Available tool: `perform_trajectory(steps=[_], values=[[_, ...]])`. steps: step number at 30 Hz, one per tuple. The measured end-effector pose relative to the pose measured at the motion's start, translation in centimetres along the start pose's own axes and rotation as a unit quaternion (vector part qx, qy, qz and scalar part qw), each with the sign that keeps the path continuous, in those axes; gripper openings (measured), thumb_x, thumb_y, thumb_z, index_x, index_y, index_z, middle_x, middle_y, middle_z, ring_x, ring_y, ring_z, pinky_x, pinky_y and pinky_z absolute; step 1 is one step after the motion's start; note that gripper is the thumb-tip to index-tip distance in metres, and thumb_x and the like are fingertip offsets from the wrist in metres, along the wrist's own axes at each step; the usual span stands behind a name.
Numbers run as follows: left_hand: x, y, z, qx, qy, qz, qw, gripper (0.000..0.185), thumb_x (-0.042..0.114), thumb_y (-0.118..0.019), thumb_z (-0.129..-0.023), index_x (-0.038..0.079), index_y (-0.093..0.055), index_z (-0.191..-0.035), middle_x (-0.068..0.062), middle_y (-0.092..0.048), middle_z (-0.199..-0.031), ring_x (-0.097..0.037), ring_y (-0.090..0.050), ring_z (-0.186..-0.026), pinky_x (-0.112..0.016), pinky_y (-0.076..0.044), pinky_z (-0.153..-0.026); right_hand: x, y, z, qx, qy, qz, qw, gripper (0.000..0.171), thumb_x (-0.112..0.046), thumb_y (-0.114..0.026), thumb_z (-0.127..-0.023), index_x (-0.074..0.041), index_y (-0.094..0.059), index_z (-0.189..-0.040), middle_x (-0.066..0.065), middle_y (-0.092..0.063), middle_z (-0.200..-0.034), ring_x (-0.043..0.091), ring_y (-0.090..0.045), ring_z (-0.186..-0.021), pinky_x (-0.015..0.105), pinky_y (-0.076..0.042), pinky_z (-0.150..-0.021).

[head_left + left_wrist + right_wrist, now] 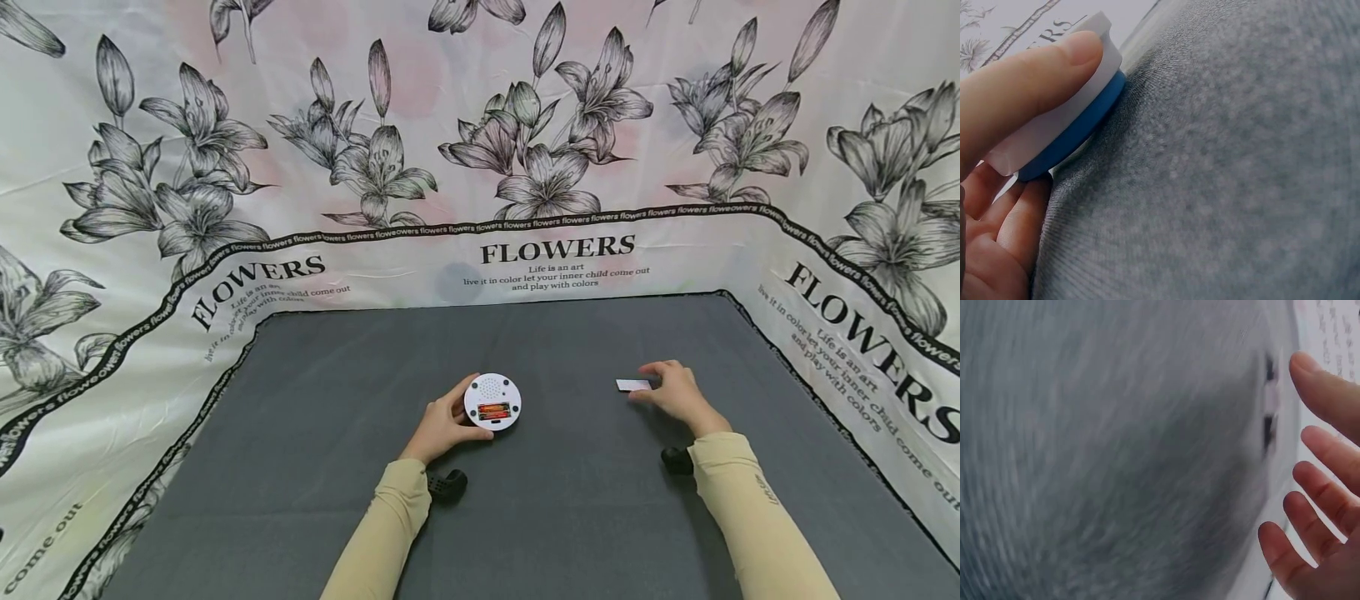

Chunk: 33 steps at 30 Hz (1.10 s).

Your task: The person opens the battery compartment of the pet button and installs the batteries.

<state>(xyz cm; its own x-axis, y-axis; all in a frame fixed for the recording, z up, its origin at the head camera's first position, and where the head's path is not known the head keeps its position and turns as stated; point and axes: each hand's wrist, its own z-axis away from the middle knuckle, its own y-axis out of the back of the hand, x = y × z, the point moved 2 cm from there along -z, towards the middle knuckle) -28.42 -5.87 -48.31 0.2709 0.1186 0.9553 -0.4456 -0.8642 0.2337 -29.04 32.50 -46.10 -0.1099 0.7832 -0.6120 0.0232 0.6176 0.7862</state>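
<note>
Left hand: our left hand point(441, 427) grips the round device point(492, 402), thumb and fingers curled round its rim; in the left wrist view a finger point(1029, 81) lies along its white side above a blue band point(1079, 131).
Device: white disc resting on the grey mat point(570, 517), just left of the mat's middle, back face up; we see a speaker grille near its top and two batteries point(494, 411) in an uncovered bay near its lower edge.
Right hand: our right hand point(677, 393) hovers low over the mat, well apart from the device, fingers loosely bent, holding nothing; in the right wrist view the fingers point(1322, 494) are spread and relaxed.
Cover: a small white rectangular piece point(633, 384) lies flat on the mat, at the right hand's fingertips; we cannot tell whether they touch it.
Mat: dark grey cloth filling the near part of the head view.
Backdrop: white cloth point(480, 167) printed with lilies and the word FLOWERS rises behind and at both sides of the mat.
Sleeves: both our forearms wear beige sleeves point(757, 525).
</note>
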Motion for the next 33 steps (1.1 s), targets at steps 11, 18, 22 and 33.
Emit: perform_trajectory(steps=[11,18,22,33], values=[[0.0,0.1,0.1,0.002,-0.002,0.001,1.0,0.093,0.003,-0.082,-0.069,0.015,-0.031,-0.145,-0.014,-0.046,-0.135,-0.02,-0.051,-0.116,-0.03,-0.047,-0.088,1.5,-0.5,-0.3,0.0,-0.034,0.007,0.999,0.055,-0.025,-0.075,-0.079,0.008,-0.056,-0.119,0.032,-0.04,-0.121,0.048,-0.029,-0.11,0.059,-0.027,-0.087],[0.0,0.0,0.0,0.003,-0.002,-0.003,1.0,0.093,0.003,-0.082,-0.069,0.014,-0.03,-0.146,-0.014,-0.045,-0.136,-0.02,-0.05,-0.117,-0.029,-0.046,-0.089,1.5,-0.5,-0.6,-0.015,-0.063,0.019,0.998,0.048,-0.026,-0.076,-0.077,0.004,-0.061,-0.111,0.029,-0.04,-0.118,0.048,-0.028,-0.109,0.06,-0.026,-0.086],[-0.2,0.1,-0.1,0.002,-0.001,0.0,1.0,0.094,0.003,-0.082,-0.069,0.012,-0.029,-0.146,-0.014,-0.045,-0.136,-0.019,-0.05,-0.117,-0.028,-0.046,-0.088,1.3,-0.2,-0.9,-0.036,-0.086,0.022,0.995,0.044,-0.028,-0.079,-0.074,0.004,-0.063,-0.099,0.024,-0.048,-0.105,0.045,-0.032,-0.102,0.054,-0.032,-0.08],[-3.5,0.2,-0.9,0.014,-0.013,0.002,0.9998,0.098,0.01,-0.084,-0.065,0.013,-0.029,-0.147,-0.007,-0.046,-0.136,-0.015,-0.051,-0.116,-0.027,-0.047,-0.087,1.0,-0.2,-1.1,-0.054,-0.064,0.019,0.996,0.044,-0.027,-0.081,-0.071,0.003,-0.062,-0.096,0.014,-0.054,-0.089,0.036,-0.037,-0.092,0.04,-0.034,-0.068]])
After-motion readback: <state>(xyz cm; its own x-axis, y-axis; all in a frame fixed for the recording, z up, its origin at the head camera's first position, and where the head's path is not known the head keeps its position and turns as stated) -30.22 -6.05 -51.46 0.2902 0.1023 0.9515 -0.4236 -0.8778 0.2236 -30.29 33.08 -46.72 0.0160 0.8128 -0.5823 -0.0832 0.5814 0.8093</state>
